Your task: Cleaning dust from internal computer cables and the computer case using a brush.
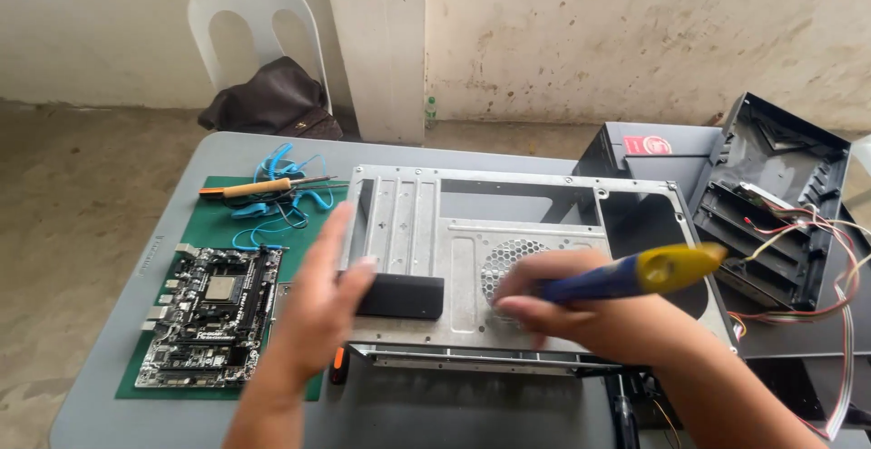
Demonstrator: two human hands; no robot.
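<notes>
A: Where is the screwdriver [635, 274]?
B: Clenched in the right hand [590, 317], over the computer case [472, 231] on the bench [118, 258].
A: The left hand [318, 308]?
B: Released grip, fingers resting against a black block [399, 296].

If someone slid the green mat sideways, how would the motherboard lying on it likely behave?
The motherboard looks like a flat, rigid board, so it would probably ride along with the green mat without flexing. Its raised sockets and exposed parts suggest it is fragile if knocked. The blue cable coiled beside it looks floppy and might drag or snag.
</notes>
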